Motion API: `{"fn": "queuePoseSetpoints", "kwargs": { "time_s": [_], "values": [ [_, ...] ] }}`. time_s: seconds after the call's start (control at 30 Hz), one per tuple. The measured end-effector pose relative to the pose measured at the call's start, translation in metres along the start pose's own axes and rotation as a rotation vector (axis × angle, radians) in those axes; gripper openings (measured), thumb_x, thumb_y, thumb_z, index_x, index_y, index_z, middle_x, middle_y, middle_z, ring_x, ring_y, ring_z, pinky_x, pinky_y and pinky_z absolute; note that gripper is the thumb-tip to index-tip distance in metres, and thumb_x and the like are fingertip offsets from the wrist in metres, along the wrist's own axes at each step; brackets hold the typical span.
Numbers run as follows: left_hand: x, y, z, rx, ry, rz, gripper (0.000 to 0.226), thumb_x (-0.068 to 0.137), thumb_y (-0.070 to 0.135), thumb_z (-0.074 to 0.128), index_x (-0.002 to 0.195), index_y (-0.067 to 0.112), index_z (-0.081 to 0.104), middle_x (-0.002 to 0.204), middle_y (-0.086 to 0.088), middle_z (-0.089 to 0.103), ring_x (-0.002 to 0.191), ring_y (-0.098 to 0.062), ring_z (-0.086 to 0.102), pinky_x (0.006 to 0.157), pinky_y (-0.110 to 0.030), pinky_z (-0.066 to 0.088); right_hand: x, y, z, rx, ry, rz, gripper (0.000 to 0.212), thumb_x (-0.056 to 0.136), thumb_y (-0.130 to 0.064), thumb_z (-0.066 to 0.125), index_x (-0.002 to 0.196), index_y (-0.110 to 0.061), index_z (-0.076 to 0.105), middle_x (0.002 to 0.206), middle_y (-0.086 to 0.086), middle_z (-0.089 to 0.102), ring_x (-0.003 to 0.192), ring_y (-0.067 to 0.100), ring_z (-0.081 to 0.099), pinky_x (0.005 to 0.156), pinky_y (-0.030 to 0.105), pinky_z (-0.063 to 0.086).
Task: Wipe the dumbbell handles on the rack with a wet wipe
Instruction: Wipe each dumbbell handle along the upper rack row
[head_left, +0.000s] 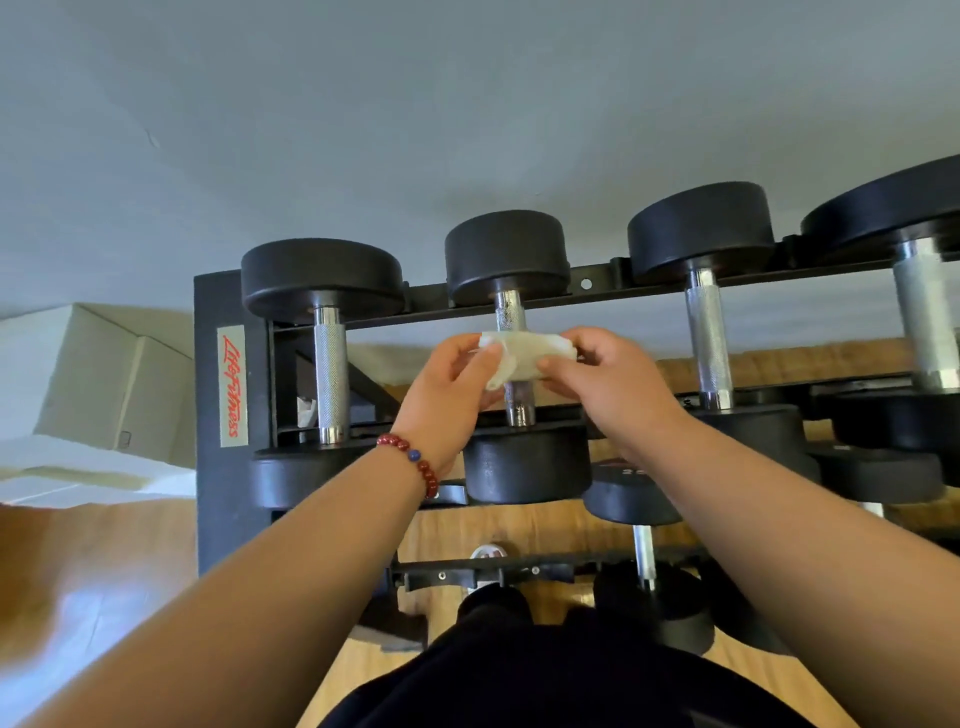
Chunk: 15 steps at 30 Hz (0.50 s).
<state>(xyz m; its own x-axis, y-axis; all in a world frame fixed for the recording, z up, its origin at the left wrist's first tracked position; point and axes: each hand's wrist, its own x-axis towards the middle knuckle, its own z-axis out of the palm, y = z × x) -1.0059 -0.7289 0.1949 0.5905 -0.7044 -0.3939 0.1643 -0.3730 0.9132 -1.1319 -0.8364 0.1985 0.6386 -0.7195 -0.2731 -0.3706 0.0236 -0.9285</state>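
A black rack (223, 374) carries several black dumbbells with chrome knurled handles on its top tier. Both my hands hold a white wet wipe (524, 353) stretched across the handle of the second dumbbell (509, 312) from the left. My left hand (452, 384), with a red bead bracelet on the wrist, pinches the wipe's left end. My right hand (608, 379) pinches its right end. The wipe hides the middle of that handle. The leftmost handle (331, 374) and the third handle (707, 343) stand bare on either side.
A larger dumbbell handle (927, 322) is at the far right. Lower tiers hold more dumbbells (644, 551). A cardboard box (104, 374) sits left of the rack by the grey wall. The floor is wood (93, 582). My dark trousers (519, 675) and a shoe toe appear below.
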Motion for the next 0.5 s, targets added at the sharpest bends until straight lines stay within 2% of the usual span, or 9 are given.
{"fn": "queuePoseSetpoints", "kwargs": {
  "time_s": [0.07,0.1,0.17,0.23,0.27,0.33,0.4,0.43,0.5],
  "values": [
    [-0.006,-0.007,0.007,0.104,0.158,0.038,0.019,0.102,0.035,0.04,0.107,0.031,0.058,0.106,0.006,0.062,0.1,-0.012,0.062,0.092,-0.033,0.051,0.002,0.001,-0.003,-0.076,0.1,-0.091,0.003,0.092,-0.02,0.063,0.094,-0.022,0.062,0.099,-0.001,0.065,0.094,0.016,0.063,0.08,0.021,0.054],
    [-0.009,-0.012,0.011,0.128,0.226,0.049,0.024,0.104,0.034,0.035,0.11,0.029,0.059,0.106,0.009,0.062,0.099,-0.006,0.059,0.091,-0.027,0.048,0.003,0.001,-0.005,-0.165,0.153,-0.198,0.008,0.092,-0.018,0.062,0.1,-0.02,0.061,0.104,-0.003,0.064,0.096,0.011,0.061,0.077,0.013,0.05],
    [-0.015,-0.021,0.021,0.118,0.283,0.031,0.031,0.105,0.031,0.031,0.116,0.024,0.059,0.105,0.016,0.059,0.093,0.01,0.053,0.083,-0.007,0.037,0.008,0.004,-0.01,-0.37,0.176,-0.47,0.018,0.091,-0.012,0.062,0.11,-0.01,0.061,0.122,0.001,0.061,0.103,0.005,0.058,0.082,0.008,0.045],
    [-0.018,-0.03,0.03,0.103,0.294,0.013,0.032,0.106,0.029,0.029,0.118,0.022,0.058,0.101,0.021,0.056,0.087,0.02,0.05,0.072,0.003,0.033,0.018,0.009,-0.014,-0.64,0.017,-0.663,0.022,0.091,-0.011,0.061,0.112,-0.004,0.06,0.14,0.008,0.053,0.102,0.017,0.061,0.078,0.019,0.047],
    [-0.019,-0.034,0.033,0.094,0.303,0.013,0.033,0.106,0.029,0.028,0.119,0.021,0.058,0.102,0.021,0.056,0.089,0.018,0.051,0.071,0.004,0.033,0.023,0.014,-0.014,-0.763,-0.094,-0.704,0.029,0.092,-0.011,0.059,0.12,-0.005,0.057,0.142,0.011,0.05,0.101,0.023,0.063,0.077,0.026,0.048],
    [-0.017,-0.039,0.034,0.092,0.329,0.017,0.035,0.106,0.029,0.026,0.122,0.021,0.057,0.109,0.016,0.058,0.099,0.007,0.051,0.075,0.001,0.032,0.031,0.026,-0.012,-0.916,-0.303,-0.724,0.054,0.094,-0.009,0.057,0.144,-0.008,0.04,0.146,0.016,0.046,0.119,0.032,0.057,0.096,0.034,0.045],
    [-0.015,-0.042,0.034,0.098,0.337,0.013,0.037,0.106,0.029,0.026,0.124,0.021,0.057,0.114,0.014,0.057,0.105,0.001,0.05,0.077,0.0,0.029,0.039,0.034,-0.012,-0.98,-0.4,-0.775,0.062,0.094,-0.004,0.057,0.15,-0.011,0.032,0.153,0.014,0.035,0.139,0.028,0.037,0.111,0.034,0.028],
    [-0.015,-0.042,0.034,0.103,0.34,0.013,0.037,0.106,0.029,0.026,0.125,0.021,0.057,0.114,0.015,0.057,0.104,0.003,0.05,0.076,0.001,0.029,0.044,0.036,-0.014,-1.019,-0.417,-0.84,0.062,0.092,0.0,0.058,0.149,-0.011,0.035,0.153,0.012,0.034,0.142,0.025,0.031,0.113,0.037,0.026],
    [-0.015,-0.042,0.035,0.113,0.352,0.01,0.036,0.106,0.029,0.026,0.124,0.023,0.057,0.111,0.018,0.056,0.098,0.009,0.05,0.073,0.003,0.031,0.057,0.04,-0.017,-1.07,-0.419,-1.021,0.057,0.086,0.003,0.059,0.141,-0.007,0.048,0.147,0.012,0.044,0.138,0.025,0.034,0.11,0.045,0.03]
  ]
}}
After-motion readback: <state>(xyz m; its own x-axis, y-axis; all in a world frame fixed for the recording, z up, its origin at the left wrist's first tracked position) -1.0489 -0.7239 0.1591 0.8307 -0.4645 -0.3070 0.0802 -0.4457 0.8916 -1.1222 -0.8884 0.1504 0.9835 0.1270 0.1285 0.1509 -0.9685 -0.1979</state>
